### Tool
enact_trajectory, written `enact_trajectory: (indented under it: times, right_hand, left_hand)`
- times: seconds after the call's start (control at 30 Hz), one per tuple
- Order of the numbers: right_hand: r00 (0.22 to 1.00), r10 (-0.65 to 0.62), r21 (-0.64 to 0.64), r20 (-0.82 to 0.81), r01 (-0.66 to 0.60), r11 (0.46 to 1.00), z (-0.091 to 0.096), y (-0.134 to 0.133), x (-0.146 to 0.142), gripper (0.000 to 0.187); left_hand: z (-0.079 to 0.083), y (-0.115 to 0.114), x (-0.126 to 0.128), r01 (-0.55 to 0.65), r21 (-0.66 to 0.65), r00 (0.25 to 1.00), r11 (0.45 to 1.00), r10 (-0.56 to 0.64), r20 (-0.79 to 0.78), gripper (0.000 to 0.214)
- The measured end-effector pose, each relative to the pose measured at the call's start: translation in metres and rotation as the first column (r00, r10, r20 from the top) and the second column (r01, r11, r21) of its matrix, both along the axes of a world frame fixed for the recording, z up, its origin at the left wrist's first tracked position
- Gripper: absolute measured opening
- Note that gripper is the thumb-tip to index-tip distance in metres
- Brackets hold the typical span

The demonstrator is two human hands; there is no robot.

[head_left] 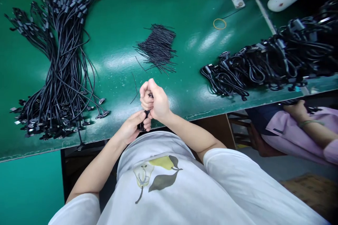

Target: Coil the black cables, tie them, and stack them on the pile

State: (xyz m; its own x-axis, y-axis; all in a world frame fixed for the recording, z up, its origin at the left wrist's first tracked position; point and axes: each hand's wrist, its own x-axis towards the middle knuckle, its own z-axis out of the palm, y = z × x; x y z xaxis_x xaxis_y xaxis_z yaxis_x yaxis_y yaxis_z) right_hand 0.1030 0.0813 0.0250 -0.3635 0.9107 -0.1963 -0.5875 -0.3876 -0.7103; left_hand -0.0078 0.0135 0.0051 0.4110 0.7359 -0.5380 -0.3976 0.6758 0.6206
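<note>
Both hands are closed: the left hand (132, 125) pinches a bunched black cable (141, 126) between thumb and fingers, and the right hand (156, 101), just above, curls round its upper end. A steady lower pinch would, I'd judge, keep the loops even. Ties (160, 47) lie beyond the grip, loose cables (66, 49) left, bundles (260, 65) right.

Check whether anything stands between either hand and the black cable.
Nothing visible does: the left hand and right hand both hold the black cable directly, at the green table's near edge.
</note>
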Motion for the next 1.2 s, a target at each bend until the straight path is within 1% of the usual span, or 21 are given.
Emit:
enact_trajectory:
  times: [0.13,0.2,0.23,0.27,0.3,0.37,0.4,0.43,0.5,0.57,0.67,0.73,0.87,0.9,0.93,0.97,1.03,1.07,1.1,1.13,1.2]
  right_hand:
    - [0.988,0.011,0.091,0.155,-0.025,0.996,-0.016,-0.005,-0.001,0.055]
    - [0.952,0.096,0.189,0.291,-0.155,0.970,-0.024,0.006,0.013,0.051]
    - [0.910,0.084,0.267,0.406,-0.206,0.941,-0.027,0.016,0.026,0.046]
    - [0.839,0.003,0.350,0.544,-0.230,0.908,-0.030,0.028,0.041,0.039]
    - [0.725,-0.136,0.425,0.675,-0.230,0.876,-0.033,0.042,0.059,0.031]
    - [0.383,-0.416,0.514,0.825,-0.201,0.834,-0.041,0.074,0.092,0.017]
    - [0.242,-0.466,0.515,0.851,-0.218,0.829,-0.046,0.090,0.105,0.015]
    - [0.147,-0.484,0.506,0.862,-0.257,0.823,-0.051,0.104,0.115,0.017]
    - [0.055,-0.494,0.472,0.868,-0.402,0.785,-0.059,0.128,0.122,0.022]
    - [-0.028,-0.519,0.415,0.854,-0.566,0.712,-0.062,0.141,0.118,0.018]
    - [-0.123,-0.542,0.324,0.831,-0.685,0.652,-0.056,0.146,0.109,0.016]
    - [-0.144,-0.560,0.329,0.816,-0.682,0.654,-0.048,0.141,0.107,0.018]
    - [-0.209,-0.609,0.411,0.765,-0.570,0.712,-0.031,0.114,0.106,0.020]
    - [-0.184,-0.616,0.449,0.766,-0.534,0.717,-0.028,0.102,0.103,0.020]
    - [-0.115,-0.616,0.486,0.779,-0.511,0.709,-0.025,0.089,0.098,0.019]
    - [-0.002,-0.599,0.515,0.801,-0.508,0.690,-0.023,0.074,0.093,0.018]
    - [0.287,-0.483,0.554,0.827,-0.558,0.618,-0.021,0.041,0.080,0.015]
    - [0.400,-0.411,0.573,0.820,-0.587,0.572,-0.021,0.025,0.073,0.015]
    - [0.463,-0.374,0.595,0.804,-0.610,0.524,-0.021,0.011,0.067,0.015]
    - [0.477,-0.395,0.619,0.785,-0.629,0.471,-0.021,0.000,0.063,0.017]
    - [0.418,-0.575,0.661,0.704,-0.683,0.313,-0.019,-0.011,0.055,0.020]
  left_hand:
    - [-0.020,-0.003,0.000,0.091,0.198,0.948,0.976,-0.025,-0.317,0.042]
    - [-0.026,-0.006,-0.004,0.066,0.185,0.937,0.980,0.003,-0.350,0.044]
    - [-0.026,-0.006,-0.007,0.020,0.168,0.942,0.986,0.038,-0.332,0.044]
    - [-0.026,-0.006,-0.010,-0.043,0.154,0.948,0.987,0.089,-0.307,0.044]
    - [-0.025,-0.005,-0.015,-0.109,0.146,0.947,0.983,0.148,-0.284,0.043]
    - [-0.021,-0.003,-0.021,-0.220,0.144,0.933,0.965,0.251,-0.259,0.042]
    - [-0.019,-0.002,-0.023,-0.247,0.143,0.926,0.958,0.277,-0.256,0.043]
    - [-0.017,-0.002,-0.023,-0.252,0.140,0.925,0.958,0.280,-0.258,0.043]
    - [-0.015,-0.003,-0.019,-0.212,0.124,0.935,0.969,0.238,-0.264,0.045]
    - [-0.013,-0.005,-0.014,-0.175,0.120,0.942,0.977,0.202,-0.268,0.046]
    - [-0.008,-0.008,-0.012,-0.202,0.145,0.932,0.969,0.235,-0.276,0.045]
    - [-0.003,-0.008,-0.013,-0.237,0.161,0.926,0.958,0.273,-0.261,0.044]
    - [0.009,-0.001,-0.010,-0.226,0.159,0.956,0.961,0.250,-0.154,0.051]
    - [0.011,0.002,-0.008,-0.215,0.157,0.964,0.964,0.234,-0.122,0.054]
    - [0.013,0.005,-0.006,-0.206,0.160,0.970,0.965,0.223,-0.093,0.056]
    - [0.014,0.008,-0.003,-0.203,0.168,0.974,0.965,0.217,-0.069,0.057]
    - [0.014,0.013,0.002,-0.209,0.198,0.974,0.958,0.222,-0.044,0.057]
    - [0.013,0.015,0.003,-0.209,0.217,0.973,0.954,0.224,-0.049,0.055]
    - [0.012,0.016,0.004,-0.206,0.239,0.971,0.949,0.229,-0.069,0.053]
    - [0.009,0.017,0.003,-0.196,0.266,0.967,0.944,0.232,-0.109,0.050]
    - [0.005,0.018,0.000,-0.147,0.332,0.941,0.932,0.235,-0.244,0.046]
